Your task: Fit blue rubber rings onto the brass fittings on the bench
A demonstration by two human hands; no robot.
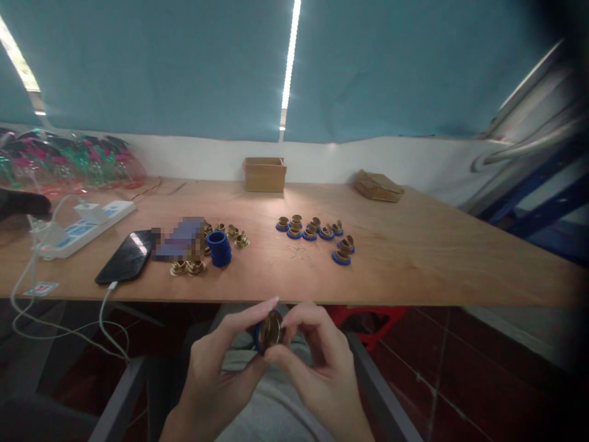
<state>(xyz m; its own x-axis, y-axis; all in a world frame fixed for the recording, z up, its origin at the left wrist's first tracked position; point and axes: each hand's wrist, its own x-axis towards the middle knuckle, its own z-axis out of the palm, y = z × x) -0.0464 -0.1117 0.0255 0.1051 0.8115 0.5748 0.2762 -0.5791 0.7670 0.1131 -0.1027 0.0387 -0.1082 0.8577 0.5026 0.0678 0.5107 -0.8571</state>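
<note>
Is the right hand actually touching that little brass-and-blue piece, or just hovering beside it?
Touching. The head view shows the right hand with its thumb against the lower edge of the brass-and-blue piece.

Small workshop by the look of it; light-assembly corner.
Wooden surface point(442, 252) laid out with repeated small parts: brass-coloured pieces point(196, 267) loose at left, stack of blue rings point(219, 250) beside them, ringed pieces point(310, 231) clustered farther right. Small cardboard box point(264, 178) and folded brown packet point(378, 186) toward the back; clear-wrapped bundle point(87, 161) at far left. Power strip point(80, 231) with plugs in, phone point(124, 258) on a cable. Teal sheeting point(184, 73) behind, bright slits between; dark red tiled floor point(464, 374).
</note>
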